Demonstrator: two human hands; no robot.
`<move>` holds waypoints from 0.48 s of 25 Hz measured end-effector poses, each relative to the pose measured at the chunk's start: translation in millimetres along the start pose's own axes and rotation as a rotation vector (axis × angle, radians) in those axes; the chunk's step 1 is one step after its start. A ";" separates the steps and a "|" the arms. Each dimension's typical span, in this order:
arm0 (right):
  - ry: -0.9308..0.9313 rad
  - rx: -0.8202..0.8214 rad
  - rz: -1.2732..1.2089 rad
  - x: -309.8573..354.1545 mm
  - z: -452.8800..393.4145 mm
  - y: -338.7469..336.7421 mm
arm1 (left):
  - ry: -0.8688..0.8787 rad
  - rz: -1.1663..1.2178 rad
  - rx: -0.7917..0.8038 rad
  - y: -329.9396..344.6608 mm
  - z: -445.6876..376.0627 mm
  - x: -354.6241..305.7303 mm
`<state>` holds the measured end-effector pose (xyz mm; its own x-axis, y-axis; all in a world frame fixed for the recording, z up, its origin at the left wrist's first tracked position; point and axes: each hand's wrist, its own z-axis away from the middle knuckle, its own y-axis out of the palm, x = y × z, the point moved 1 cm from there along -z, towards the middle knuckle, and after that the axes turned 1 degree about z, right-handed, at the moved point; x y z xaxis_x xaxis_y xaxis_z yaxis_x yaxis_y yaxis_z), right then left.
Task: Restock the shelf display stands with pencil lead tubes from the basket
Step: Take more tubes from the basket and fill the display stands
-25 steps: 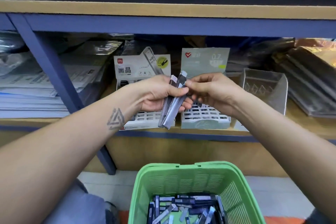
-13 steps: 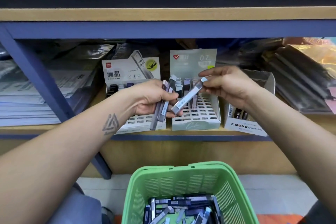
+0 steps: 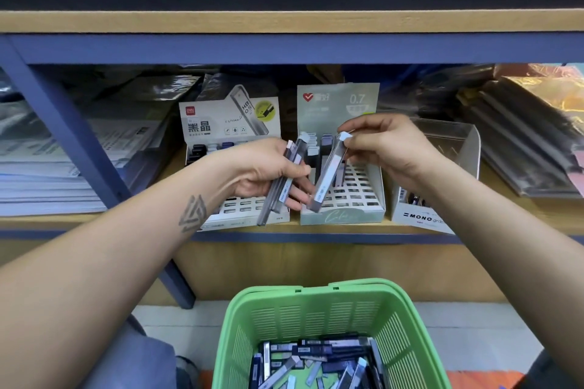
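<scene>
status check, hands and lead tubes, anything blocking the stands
Left hand grips a bundle of tubes. Right hand pinches one tube over the 0.7 stand. Nothing blocking its slots.

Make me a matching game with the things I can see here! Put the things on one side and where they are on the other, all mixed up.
Things:
1. green basket
2. single lead tube
3. bundle of lead tubes
4. box marked MONO

Places:
A. pinched in the right hand
B. on the shelf, right of the stand marked 0.7
C. below the shelf, nearest the camera
D. held in the left hand

Pairs: 1-C, 2-A, 3-D, 4-B
</scene>
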<state>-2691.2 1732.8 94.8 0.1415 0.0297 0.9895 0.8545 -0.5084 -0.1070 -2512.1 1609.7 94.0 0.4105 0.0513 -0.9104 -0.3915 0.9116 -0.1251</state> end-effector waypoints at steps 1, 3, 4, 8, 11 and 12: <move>-0.039 -0.016 0.065 2.4 0.2 -2.0 | -0.004 -0.005 -0.048 -4.7 0.0 -0.5; -0.122 -0.051 0.215 5.8 -0.5 -3.8 | -0.001 -0.031 -0.149 -14.7 -0.2 0.1; -0.171 -0.070 0.292 6.8 -1.2 -3.5 | 0.012 -0.041 -0.194 -19.0 -1.1 0.7; -0.366 -0.098 0.519 2.4 -2.2 6.9 | 0.042 -0.046 -0.266 -24.4 -6.6 1.7; -0.408 -0.074 0.561 -6.3 -3.7 16.6 | 0.046 -0.034 -0.257 -21.5 -7.7 0.4; -0.416 -0.073 0.571 -8.3 -4.5 18.7 | 0.050 -0.030 -0.254 -21.0 -7.9 0.1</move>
<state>-2678.7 1719.1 85.1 0.7492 0.0603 0.6596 0.5560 -0.5984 -0.5769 -2510.4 1587.4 93.4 0.3868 -0.0002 -0.9222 -0.5763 0.7806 -0.2419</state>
